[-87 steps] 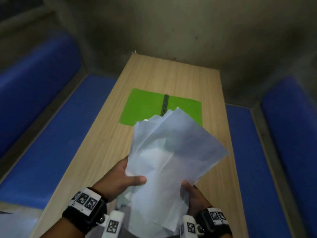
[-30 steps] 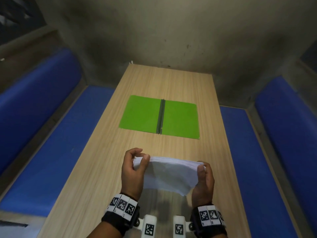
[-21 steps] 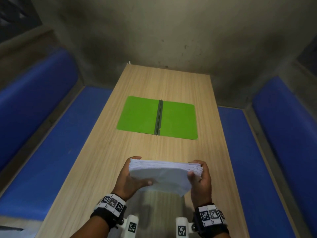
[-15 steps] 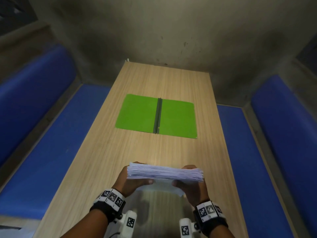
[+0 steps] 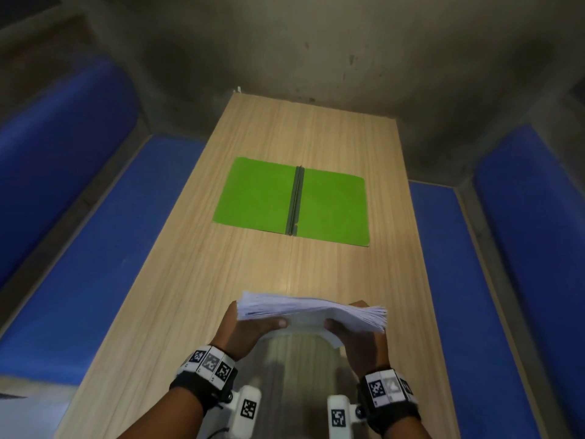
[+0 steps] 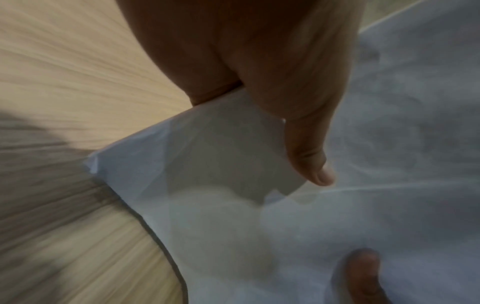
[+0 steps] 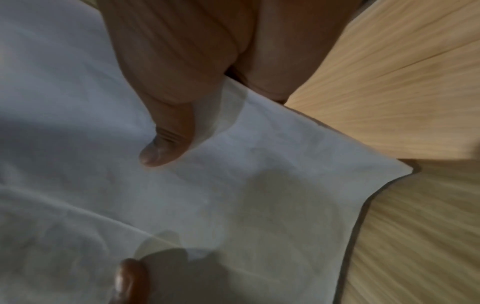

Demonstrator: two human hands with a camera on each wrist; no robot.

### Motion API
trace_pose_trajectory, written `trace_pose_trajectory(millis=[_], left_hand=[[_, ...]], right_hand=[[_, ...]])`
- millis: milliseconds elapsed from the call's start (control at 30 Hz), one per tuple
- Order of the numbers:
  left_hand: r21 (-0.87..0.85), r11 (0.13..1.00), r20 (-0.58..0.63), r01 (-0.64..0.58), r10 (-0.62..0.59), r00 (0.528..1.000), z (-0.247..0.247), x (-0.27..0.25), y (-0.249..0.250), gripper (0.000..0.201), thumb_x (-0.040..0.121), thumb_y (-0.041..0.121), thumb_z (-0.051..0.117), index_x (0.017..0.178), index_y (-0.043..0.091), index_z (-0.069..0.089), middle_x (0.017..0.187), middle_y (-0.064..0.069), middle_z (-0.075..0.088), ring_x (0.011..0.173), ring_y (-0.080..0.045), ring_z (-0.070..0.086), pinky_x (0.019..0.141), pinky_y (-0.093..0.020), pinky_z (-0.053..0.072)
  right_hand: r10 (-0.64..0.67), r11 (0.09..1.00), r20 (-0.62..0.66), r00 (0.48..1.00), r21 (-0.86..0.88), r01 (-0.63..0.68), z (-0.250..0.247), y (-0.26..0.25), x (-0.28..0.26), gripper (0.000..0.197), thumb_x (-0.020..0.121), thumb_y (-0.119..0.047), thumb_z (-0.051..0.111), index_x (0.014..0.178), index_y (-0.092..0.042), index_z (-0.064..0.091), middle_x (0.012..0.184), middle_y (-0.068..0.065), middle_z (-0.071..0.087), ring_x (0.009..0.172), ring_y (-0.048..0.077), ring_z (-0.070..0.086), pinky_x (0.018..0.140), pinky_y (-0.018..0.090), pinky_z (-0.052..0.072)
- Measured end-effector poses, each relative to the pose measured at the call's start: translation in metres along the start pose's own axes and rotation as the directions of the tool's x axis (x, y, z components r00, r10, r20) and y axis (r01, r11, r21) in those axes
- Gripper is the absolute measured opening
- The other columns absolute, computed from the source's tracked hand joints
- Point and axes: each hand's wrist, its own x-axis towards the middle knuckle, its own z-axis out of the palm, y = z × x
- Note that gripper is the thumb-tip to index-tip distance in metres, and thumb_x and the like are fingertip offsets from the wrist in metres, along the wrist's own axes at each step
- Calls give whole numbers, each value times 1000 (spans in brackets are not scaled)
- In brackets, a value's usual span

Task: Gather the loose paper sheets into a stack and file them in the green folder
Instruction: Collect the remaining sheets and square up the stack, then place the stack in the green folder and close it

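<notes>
Nearest the camera, the left hand and the right hand each pinch one end of the paper stack, thumbs on the near face and fingers behind, holding it above the wooden surface. Farther along the surface, well apart from the stack, the green folder lies open and flat, with blue benches on both sides.

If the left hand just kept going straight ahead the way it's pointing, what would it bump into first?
Probably the green folder, lying open further up the table. The left hand, gripping the paper stack, has only bare tabletop before it; depth is uncertain.
</notes>
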Motion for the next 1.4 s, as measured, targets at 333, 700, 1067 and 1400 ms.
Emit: trace_pose_trajectory(millis=[333,700,1067,1400], left_hand=[[-70,990,15,123,-122,992,-7,31,13,48,48,34,99,87,13,81,87,-4,84,83,-22,79,71,-38,63],[-262,905,56,336,-333,941,1,112,18,30,76,11,89,103,15,77,111,-12,80,93,-23,80,86,-39,63],[580,793,-113,187,-149,982,28,227,8,74,94,66,48,157,27,37,166,0,38,151,-26,38,122,-57,28],[958,251,180,-140,-144,973,2,218,-34,66,104,58,21,164,33,13,175,10,-1,161,-31,-4,124,-63,0]], right_hand=[[86,993,107,991,76,-94,-14,-6,22,39,83,-14,73,119,-19,60,108,1,73,95,17,71,78,36,60],[335,942,284,898,-103,-319,-22,23,39,41,94,-38,53,132,-26,46,131,-7,59,112,23,64,84,41,56],[428,904,9,904,11,-428,-46,45,64,18,99,-16,48,114,-20,57,90,10,73,58,33,70,49,36,55],[472,882,-54,880,7,-472,-84,73,34,25,100,-13,47,120,-24,56,96,18,71,56,36,66,48,34,49]])
